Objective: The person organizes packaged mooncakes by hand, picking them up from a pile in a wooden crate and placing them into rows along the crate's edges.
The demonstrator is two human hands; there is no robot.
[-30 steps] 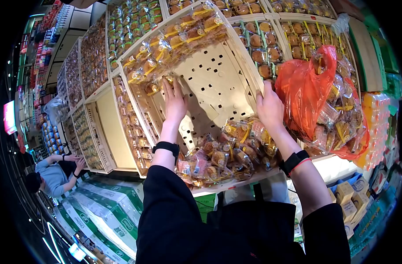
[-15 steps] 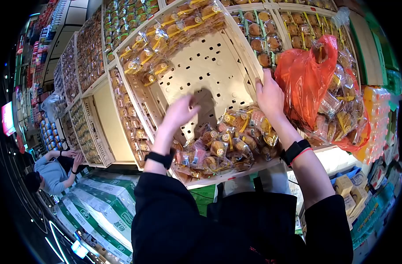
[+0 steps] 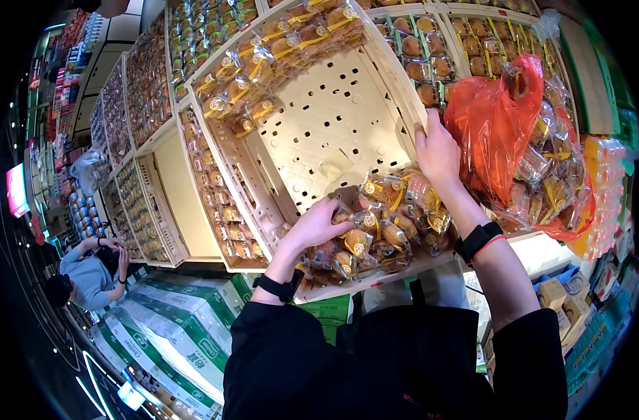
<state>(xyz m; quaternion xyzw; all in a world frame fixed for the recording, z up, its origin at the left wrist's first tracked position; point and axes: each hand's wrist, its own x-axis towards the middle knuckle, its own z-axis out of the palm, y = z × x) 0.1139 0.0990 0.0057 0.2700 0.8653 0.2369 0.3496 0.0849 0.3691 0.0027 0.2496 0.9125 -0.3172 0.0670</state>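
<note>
A cream plastic crate point(image 3: 409, 84) with a perforated bottom lies tilted in front of me. Clear-wrapped buns with yellow bands point(image 3: 393, 227) are heaped along its near side, and more wrapped buns point(image 3: 253, 70) line the far left side in rows. At the left of the near heap, my left hand point(image 3: 316, 227) has thumb and fingers around a wrapped bun; the fingertips are partly hidden. My right hand point(image 3: 438, 154) grips the crate's right rim. Just right of that hand sits a red plastic bag point(image 3: 494, 126), with wrapped buns point(image 3: 554, 189) showing at its side.
Other crates of packaged buns point(image 3: 424, 52) stand behind and to the left. A pale bare-bottomed crate point(image 3: 179, 189) is at the left. Green-and-white cartons point(image 3: 172, 322) are stacked lower left, near another person point(image 3: 92, 276). Orange bottles point(image 3: 603, 189) stand at the right.
My left hand has moved down and right, from above the crate's bare bottom onto the near heap of wrapped buns. My right hand still holds the rim.
</note>
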